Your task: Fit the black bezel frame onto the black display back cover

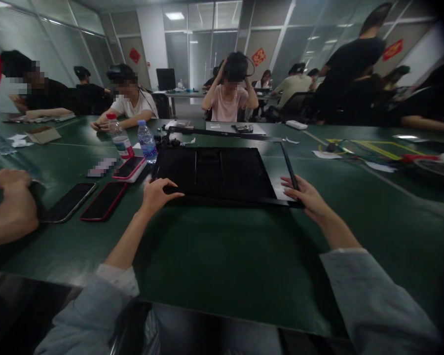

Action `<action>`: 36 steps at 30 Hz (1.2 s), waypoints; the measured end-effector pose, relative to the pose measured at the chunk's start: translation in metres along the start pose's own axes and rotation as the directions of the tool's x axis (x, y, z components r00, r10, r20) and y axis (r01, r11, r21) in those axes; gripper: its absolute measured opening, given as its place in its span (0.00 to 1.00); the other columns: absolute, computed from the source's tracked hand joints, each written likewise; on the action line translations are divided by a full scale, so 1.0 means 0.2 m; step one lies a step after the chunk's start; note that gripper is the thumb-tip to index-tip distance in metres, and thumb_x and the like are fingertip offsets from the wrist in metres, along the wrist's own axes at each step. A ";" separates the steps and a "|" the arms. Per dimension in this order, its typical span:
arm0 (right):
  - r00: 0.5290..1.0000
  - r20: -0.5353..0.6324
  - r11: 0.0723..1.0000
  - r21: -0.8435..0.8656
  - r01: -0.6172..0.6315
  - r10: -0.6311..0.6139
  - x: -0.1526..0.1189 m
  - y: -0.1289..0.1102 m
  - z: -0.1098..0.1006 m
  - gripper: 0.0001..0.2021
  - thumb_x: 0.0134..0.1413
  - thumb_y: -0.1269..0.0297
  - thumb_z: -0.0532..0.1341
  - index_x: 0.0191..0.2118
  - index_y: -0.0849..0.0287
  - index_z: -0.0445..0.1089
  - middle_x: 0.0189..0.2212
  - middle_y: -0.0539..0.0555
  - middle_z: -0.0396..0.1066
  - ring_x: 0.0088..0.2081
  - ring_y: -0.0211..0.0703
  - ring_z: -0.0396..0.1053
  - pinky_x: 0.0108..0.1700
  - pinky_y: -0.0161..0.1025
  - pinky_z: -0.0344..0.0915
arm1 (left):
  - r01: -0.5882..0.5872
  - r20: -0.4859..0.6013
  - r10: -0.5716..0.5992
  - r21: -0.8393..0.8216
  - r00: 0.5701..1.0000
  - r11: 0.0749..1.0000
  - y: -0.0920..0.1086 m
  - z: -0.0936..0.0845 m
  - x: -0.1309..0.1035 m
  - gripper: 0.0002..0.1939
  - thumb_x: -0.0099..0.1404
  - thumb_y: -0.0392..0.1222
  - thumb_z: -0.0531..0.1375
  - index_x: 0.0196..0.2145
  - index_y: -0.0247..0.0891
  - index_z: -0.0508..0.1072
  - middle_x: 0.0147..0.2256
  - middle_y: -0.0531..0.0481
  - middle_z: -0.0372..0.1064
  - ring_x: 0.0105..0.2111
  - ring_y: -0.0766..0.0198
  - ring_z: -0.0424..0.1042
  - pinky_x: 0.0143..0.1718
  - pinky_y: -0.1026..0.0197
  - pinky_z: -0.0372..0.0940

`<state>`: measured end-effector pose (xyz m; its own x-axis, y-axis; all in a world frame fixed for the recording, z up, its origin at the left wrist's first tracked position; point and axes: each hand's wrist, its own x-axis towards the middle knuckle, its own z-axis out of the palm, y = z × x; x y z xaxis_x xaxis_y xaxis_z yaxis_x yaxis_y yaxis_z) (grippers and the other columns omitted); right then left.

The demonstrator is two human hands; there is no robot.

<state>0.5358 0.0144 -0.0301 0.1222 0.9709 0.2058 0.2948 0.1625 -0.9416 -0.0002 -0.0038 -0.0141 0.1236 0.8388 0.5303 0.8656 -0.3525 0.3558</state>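
Observation:
A thin black monitor bezel is held up and tilted between my two hands. My left hand grips its near left corner, thumb and fingers closed around the edge. At the near right corner my right hand is closed on the bezel, with some fingers reaching inside the opening. Through the opening shows a black monitor back cover on the green table, with a raised part in its middle. Whether bezel and cover touch at the left side, I cannot tell.
Left of my hands lie two phones, with a pink-edged phone on a box behind. Two bottles stand nearby. A co-worker's arm rests at far left. Cables lie at right. People sit across the green table.

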 end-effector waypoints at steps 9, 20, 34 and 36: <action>0.980 -0.054 0.945 -0.280 0.171 -0.193 0.05 0.17 0.27 0.35 0.52 0.59 0.60 0.67 0.56 0.62 0.66 0.63 0.65 0.68 0.60 0.63 0.71 0.60 0.59 | 0.045 0.188 -0.059 0.074 0.980 0.996 -0.18 -0.05 -0.01 0.21 0.58 0.64 0.70 0.39 0.46 0.80 0.36 0.50 0.81 0.41 0.51 0.78 0.63 0.39 0.54; 0.972 -0.112 0.924 -0.351 0.155 -0.205 0.05 0.18 0.27 0.32 0.54 0.57 0.60 0.66 0.56 0.66 0.64 0.61 0.69 0.64 0.60 0.67 0.70 0.62 0.59 | 0.065 0.196 -0.059 -0.025 0.979 0.998 -0.16 -0.05 -0.01 0.20 0.67 0.64 0.63 0.35 0.45 0.80 0.42 0.47 0.81 0.46 0.52 0.76 0.60 0.45 0.61; 0.974 -0.148 0.915 -0.390 0.104 -0.174 0.08 0.23 0.29 0.34 0.54 0.51 0.63 0.65 0.60 0.66 0.63 0.66 0.69 0.65 0.64 0.66 0.69 0.64 0.60 | 0.463 -0.007 -0.463 -0.027 0.886 0.886 -0.33 0.05 -0.03 0.27 0.71 0.48 0.58 0.65 0.36 0.70 0.59 0.36 0.74 0.57 0.49 0.74 0.60 0.49 0.67; 0.975 -0.160 0.915 -0.396 0.081 -0.156 0.07 0.23 0.29 0.32 0.54 0.52 0.62 0.63 0.61 0.67 0.59 0.67 0.72 0.61 0.64 0.70 0.67 0.63 0.63 | 0.476 -0.013 -0.477 -0.047 0.879 0.878 -0.33 0.04 -0.02 0.26 0.71 0.47 0.58 0.63 0.37 0.72 0.58 0.37 0.75 0.56 0.50 0.75 0.59 0.50 0.67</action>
<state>0.4959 0.0464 -0.0854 0.2249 0.8928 0.3903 0.6549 0.1581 -0.7390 -0.0532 0.0193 -0.0463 -0.3106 0.9000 0.3058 0.7958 0.0703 0.6015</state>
